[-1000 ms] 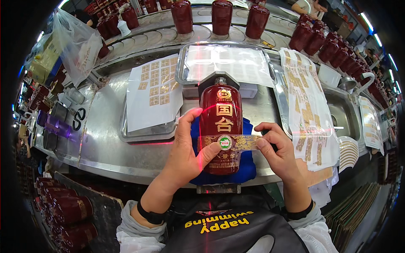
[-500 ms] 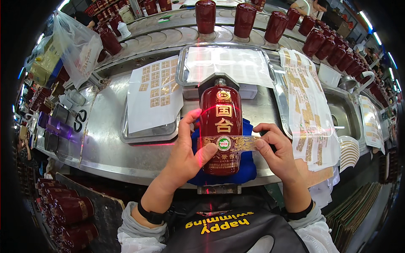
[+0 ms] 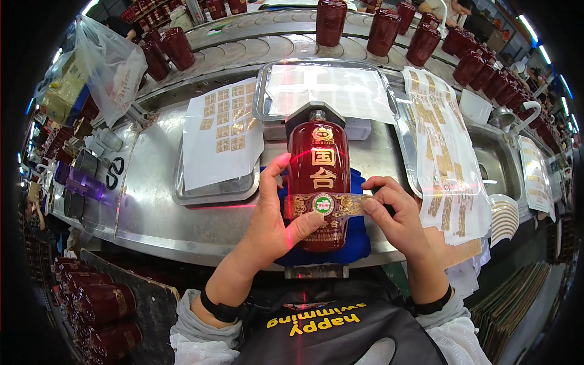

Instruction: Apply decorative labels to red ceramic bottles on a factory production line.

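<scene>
A dark red glass bottle with gold lettering lies on its back on a blue cloth, its neck within a dark angular holder. Across its lower front runs a clear label strip with gold patterning and a green-and-white round emblem. My left hand grips the bottle's left side, thumb pressed on the strip just below the emblem. Between thumb and forefinger, my right hand pinches the strip's right end, held off the glass. Red laser lines cross the bottle and my left hand.
Behind the bottle stands a metal tray with white sheets. Sheets of gold labels lie left and right. A curved conveyor carries red bottles along the back. A sink is at right; more bottles stand lower left.
My left thumb has slid slightly right and down, under the emblem. The strip sits a little higher on the bottle. Bottles on the conveyor have shifted to the right.
</scene>
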The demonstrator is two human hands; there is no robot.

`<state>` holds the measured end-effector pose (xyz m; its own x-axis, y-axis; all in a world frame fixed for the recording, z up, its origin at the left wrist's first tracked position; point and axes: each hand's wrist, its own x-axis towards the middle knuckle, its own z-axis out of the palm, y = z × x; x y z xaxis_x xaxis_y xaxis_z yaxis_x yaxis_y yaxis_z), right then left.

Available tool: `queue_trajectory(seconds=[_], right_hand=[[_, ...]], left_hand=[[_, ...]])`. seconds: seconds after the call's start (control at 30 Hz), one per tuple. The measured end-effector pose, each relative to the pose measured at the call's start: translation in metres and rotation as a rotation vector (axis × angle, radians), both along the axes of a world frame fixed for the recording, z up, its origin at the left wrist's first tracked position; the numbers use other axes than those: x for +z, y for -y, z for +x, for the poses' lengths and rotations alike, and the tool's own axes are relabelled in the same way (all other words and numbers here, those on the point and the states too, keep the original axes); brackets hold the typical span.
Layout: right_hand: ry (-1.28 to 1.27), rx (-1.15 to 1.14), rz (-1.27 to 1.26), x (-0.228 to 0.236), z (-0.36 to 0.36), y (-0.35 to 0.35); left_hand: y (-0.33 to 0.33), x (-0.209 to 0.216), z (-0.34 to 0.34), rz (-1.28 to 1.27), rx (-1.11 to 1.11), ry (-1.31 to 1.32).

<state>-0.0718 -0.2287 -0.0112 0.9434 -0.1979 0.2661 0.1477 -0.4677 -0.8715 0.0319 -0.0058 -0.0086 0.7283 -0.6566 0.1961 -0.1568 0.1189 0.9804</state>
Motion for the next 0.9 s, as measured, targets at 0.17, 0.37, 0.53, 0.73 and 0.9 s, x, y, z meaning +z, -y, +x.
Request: queue_trajectory(seconds=[0.17, 0.37, 0.53, 0.73, 0.9], right_hand=[[0.0, -0.232, -0.113, 0.012, -0.001, 0.0], [0.188, 0.101, -0.472, 0.028, -0.011, -0.023], [0.274, 0.184, -0.487, 0.018, -0.006, -0.031], [0.285, 0.172, -0.501, 0.014, -0.007, -0.027], [0.226, 0.161, -0.476, 0.026, -0.01, -0.03]], left_hand=[[-0.002, -0.002, 0.003, -0.058, -0.037, -0.101], [-0.006, -0.007, 0.002, -0.157, -0.086, -0.1], [-0.008, -0.012, 0.004, -0.078, -0.073, -0.07], [-0.006, -0.011, 0.003, -0.15, -0.082, -0.091], [0.0, -0.011, -0.001, -0.119, 0.005, -0.103]])
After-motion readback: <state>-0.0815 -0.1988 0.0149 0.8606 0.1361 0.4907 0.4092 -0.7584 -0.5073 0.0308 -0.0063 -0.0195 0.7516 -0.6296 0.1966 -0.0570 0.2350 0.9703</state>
